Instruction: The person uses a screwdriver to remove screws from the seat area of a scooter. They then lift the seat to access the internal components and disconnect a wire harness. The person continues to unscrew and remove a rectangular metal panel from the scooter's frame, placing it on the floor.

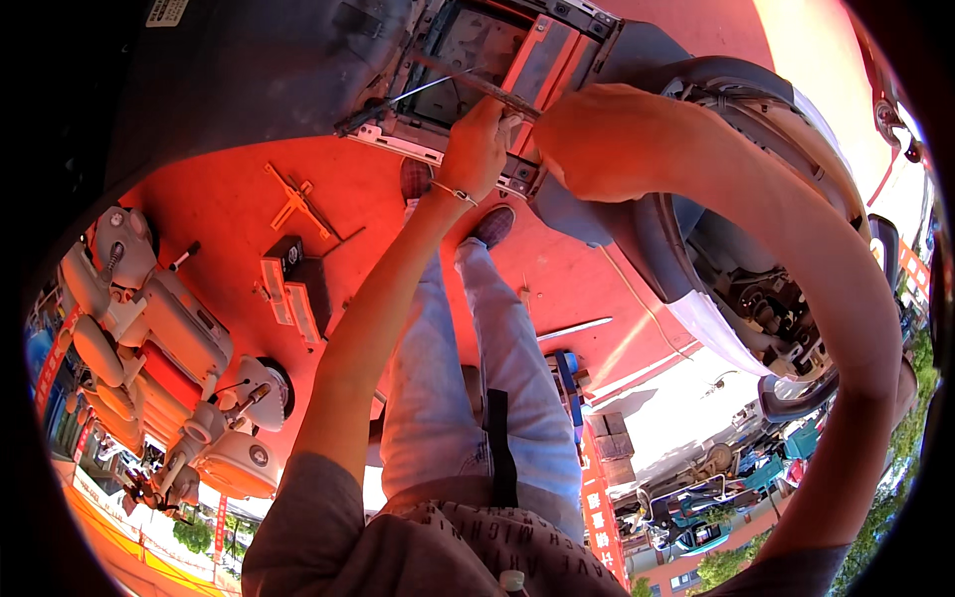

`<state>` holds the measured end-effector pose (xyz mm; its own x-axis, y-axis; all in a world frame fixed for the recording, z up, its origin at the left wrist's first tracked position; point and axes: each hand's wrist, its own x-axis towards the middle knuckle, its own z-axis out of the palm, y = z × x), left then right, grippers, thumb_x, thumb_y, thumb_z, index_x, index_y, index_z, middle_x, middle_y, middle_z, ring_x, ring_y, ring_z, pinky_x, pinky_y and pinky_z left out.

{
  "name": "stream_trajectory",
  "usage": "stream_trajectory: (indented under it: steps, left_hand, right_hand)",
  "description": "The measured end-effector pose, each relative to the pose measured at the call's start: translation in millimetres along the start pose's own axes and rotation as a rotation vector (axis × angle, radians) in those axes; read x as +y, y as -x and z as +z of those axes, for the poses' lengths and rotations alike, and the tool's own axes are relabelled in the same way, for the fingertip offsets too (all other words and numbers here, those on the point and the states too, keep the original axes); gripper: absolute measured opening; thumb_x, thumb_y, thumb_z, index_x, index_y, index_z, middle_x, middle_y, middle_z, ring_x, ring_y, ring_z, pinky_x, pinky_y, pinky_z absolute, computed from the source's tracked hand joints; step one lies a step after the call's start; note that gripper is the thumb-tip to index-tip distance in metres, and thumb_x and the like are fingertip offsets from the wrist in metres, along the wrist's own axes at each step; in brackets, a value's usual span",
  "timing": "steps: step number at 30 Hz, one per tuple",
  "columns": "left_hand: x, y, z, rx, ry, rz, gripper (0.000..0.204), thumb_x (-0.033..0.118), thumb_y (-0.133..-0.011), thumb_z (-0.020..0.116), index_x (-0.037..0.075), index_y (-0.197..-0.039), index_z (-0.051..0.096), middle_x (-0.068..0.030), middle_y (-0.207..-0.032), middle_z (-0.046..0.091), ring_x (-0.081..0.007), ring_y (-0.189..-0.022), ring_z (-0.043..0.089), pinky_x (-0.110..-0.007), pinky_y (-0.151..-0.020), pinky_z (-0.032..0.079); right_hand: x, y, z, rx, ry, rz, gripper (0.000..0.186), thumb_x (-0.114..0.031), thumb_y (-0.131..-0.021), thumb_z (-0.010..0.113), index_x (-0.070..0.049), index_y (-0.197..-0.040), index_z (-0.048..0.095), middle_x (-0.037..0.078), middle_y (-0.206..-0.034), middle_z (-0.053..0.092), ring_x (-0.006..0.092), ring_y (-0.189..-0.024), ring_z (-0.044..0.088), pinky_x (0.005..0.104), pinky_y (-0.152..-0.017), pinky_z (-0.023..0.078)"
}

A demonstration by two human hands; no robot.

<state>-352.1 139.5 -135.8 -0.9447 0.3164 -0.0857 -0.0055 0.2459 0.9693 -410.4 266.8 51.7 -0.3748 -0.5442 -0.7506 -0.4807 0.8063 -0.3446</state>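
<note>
A vehicle's open rectangular metal frame is in front of me, with a dark recess inside it. My left hand is closed at the frame's near side, its fingers pinching a narrow dark strip that slants across the opening. Just right of it, my right hand is curled into a fist at the strip's right end. What that fist grips is hidden. A thin shiny rod with a dark end lies across the frame's left part. Red-lit flat bars run along the frame's right side.
A dark seat-like panel spreads left of the frame. To the right is a rounded body shell with exposed parts. On the red floor are an orange bracket, a dark box and a long strip. Scooters stand at left.
</note>
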Motion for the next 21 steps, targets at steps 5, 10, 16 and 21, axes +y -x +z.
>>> stream_trajectory:
  steps: [5, 10, 16, 21]
  left_hand:
    - [2.3, -9.8, 38.6, -0.04, -0.034, 0.11, 0.008, -0.001, -0.083, 0.045, 0.001, -0.091, 0.047, -0.006, -0.071, 0.045, -0.0167, -0.057, 0.046, -0.027, -0.051, 0.039]
    - [-10.2, -13.4, -0.9, 0.011, -0.059, 0.041, 0.009, 0.003, -0.083, 0.048, -0.001, -0.09, 0.045, -0.015, -0.081, 0.054, -0.0313, -0.072, 0.056, -0.035, -0.062, 0.045]
    - [1.0, -7.3, 3.0, -0.011, 0.009, -0.023, 0.003, 0.0, -0.085, 0.045, 0.001, -0.087, 0.046, -0.0074, -0.067, 0.049, -0.0151, -0.053, 0.049, -0.027, -0.049, 0.041]
    - [-13.7, -2.4, -2.2, -0.042, -0.19, 0.059, 0.004, 0.003, -0.085, 0.046, 0.0, -0.085, 0.05, -0.0097, -0.071, 0.05, -0.0233, -0.056, 0.05, -0.03, -0.052, 0.041]
  right_hand:
    - [57.3, -41.2, -2.4, 0.568, 0.126, 0.102, 0.019, 0.001, -0.063, 0.052, 0.0, -0.078, 0.064, 0.019, -0.072, 0.06, 0.0322, -0.071, 0.06, 0.0401, -0.063, 0.047]
    - [-21.4, -8.6, -11.7, -0.023, -0.034, -0.17, 0.019, 0.001, -0.062, 0.05, 0.001, -0.077, 0.063, 0.018, -0.072, 0.061, 0.0322, -0.07, 0.06, 0.0395, -0.064, 0.047]
    - [68.3, -40.7, 13.5, 0.608, -0.055, 0.175, 0.017, -0.006, -0.065, 0.055, -0.003, -0.08, 0.062, 0.014, -0.072, 0.062, 0.0262, -0.068, 0.061, 0.0347, -0.058, 0.048]
    - [-9.8, -41.0, 18.8, 0.257, -0.271, -0.172, 0.022, -0.001, -0.063, 0.051, -0.001, -0.083, 0.059, 0.016, -0.071, 0.06, 0.0303, -0.067, 0.059, 0.0354, -0.06, 0.046]
